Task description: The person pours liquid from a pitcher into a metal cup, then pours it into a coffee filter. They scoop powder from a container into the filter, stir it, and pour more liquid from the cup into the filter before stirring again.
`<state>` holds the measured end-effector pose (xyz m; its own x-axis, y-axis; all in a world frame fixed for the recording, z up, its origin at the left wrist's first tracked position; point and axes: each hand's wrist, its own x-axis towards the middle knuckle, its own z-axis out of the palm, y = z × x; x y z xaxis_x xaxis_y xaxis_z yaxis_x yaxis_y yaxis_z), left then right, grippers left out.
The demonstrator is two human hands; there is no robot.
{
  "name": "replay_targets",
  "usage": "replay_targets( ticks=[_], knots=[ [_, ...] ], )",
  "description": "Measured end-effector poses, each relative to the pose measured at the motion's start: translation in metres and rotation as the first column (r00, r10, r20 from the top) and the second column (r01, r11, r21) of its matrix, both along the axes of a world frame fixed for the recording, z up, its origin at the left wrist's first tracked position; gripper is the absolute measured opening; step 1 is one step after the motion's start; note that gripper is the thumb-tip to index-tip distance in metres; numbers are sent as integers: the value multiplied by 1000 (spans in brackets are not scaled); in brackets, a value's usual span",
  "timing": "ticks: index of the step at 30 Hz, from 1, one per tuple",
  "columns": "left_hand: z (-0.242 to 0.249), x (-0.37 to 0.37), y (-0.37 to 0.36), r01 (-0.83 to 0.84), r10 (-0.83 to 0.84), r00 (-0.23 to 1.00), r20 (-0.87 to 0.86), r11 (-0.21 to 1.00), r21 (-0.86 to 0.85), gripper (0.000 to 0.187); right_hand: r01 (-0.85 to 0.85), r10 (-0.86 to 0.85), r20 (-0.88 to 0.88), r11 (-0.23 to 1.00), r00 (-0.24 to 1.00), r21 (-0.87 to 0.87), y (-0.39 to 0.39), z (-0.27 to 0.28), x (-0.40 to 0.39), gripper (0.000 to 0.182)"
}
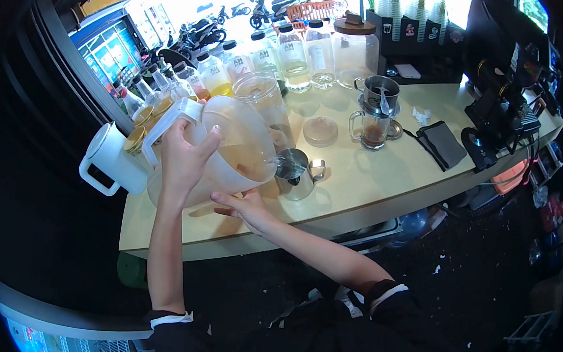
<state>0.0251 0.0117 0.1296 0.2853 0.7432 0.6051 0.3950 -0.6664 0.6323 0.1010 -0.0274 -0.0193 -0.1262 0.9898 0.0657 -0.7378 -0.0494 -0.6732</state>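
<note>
A large translucent plastic pitcher (218, 179) is tilted to the right, with clear to brownish liquid inside. My left hand (183, 152) is closed around its handle at the upper left. From below, my right hand (251, 211) supports the pitcher's lower side, thumb stretched along it and some fingers hidden behind. Liquid runs from the pitcher's lip into a steel milk jug (297, 187) standing on the counter. Behind the pitcher stands a tall clear container (274, 112). A round lid (320, 131) lies to the right of that container.
On the counter (354, 182), a glass mug (373, 131) holds brown liquid under a metal drip filter (379, 91). Several bottles (295, 61) line the back. A white jug (112, 159) stands at left; a dark cloth (441, 145) and a black machine (502, 107) are at right.
</note>
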Motion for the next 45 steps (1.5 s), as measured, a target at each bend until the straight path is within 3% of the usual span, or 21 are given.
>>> replay_targets(
  ticks=[2, 5, 8, 11, 15, 17, 27, 29, 45],
  knots=[
    [0, -2, 3, 11, -9, 999, -39, 998, 66, 47, -2, 2, -10, 1000, 1000, -5, -2, 4, 1, 91],
    [5, 2, -5, 18, -18, 1000, 2, 1000, 10, 47, 9, -9, 1, 1000, 1000, 2, -2, 5, 0, 100],
    [6, 2, -4, 34, -32, 999, -16, 995, 99, 48, 5, -5, -17, 1000, 1000, 4, -2, 6, 0, 100],
    [11, 1, -10, 14, -16, 997, -70, 999, -32, 51, 21, -21, -11, 1000, 1000, -7, -5, 9, -1, 100],
    [7, 0, -8, 17, -17, 1000, 4, 1000, -9, 46, -2, 1, -8, 1000, 1000, -6, -3, 7, -2, 99],
    [4, -1, -3, 18, -19, 1000, 1, 996, 89, 46, 6, -6, -11, 1000, 1000, 5, -4, 7, -3, 99],
    [4, -3, -7, -4, 3, 1000, 9, 997, 75, 46, 35, -35, 11, 999, 999, 3, -5, 6, -5, 94],
    [5, -5, -7, -10, 11, 1000, -5, 998, 65, 46, -27, 26, 24, 1000, 999, 14, -2, 4, -3, 96],
    [5, -5, -9, 11, -13, 1000, 20, 996, 86, 50, 35, -35, 16, 999, 999, -6, -8, 9, -4, 100]
  ],
)
